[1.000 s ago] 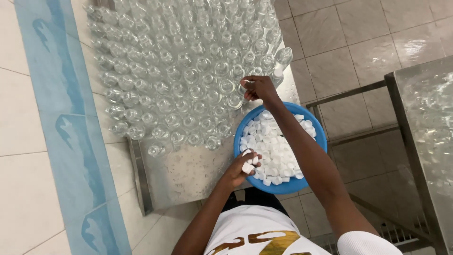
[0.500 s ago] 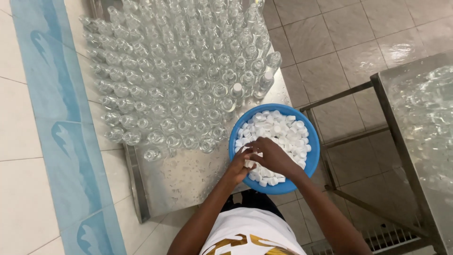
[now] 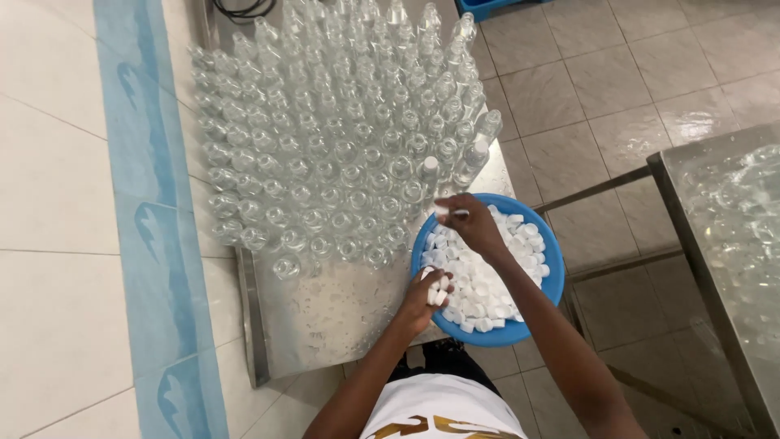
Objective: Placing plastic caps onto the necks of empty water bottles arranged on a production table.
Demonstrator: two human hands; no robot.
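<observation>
One blue bowl [image 3: 554, 280] sits on one steel tabletop [image 3: 325, 313], heaped with white caps [image 3: 487, 297] too many to count. Clear bottles [image 3: 341, 138] crowd it, well over a hundred. Two hands, left [image 3: 426, 299] and right [image 3: 470, 223], hold caps.

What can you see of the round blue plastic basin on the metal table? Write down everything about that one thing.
The round blue plastic basin is shallow, with a smooth rim, and looks like glossy plastic. It sits upright at the near right corner of the steel table, partly overhanging its edge, filled with small white caps. The left hand rests at its near rim holding several caps; the right hand hovers above it, pinching one.
</observation>
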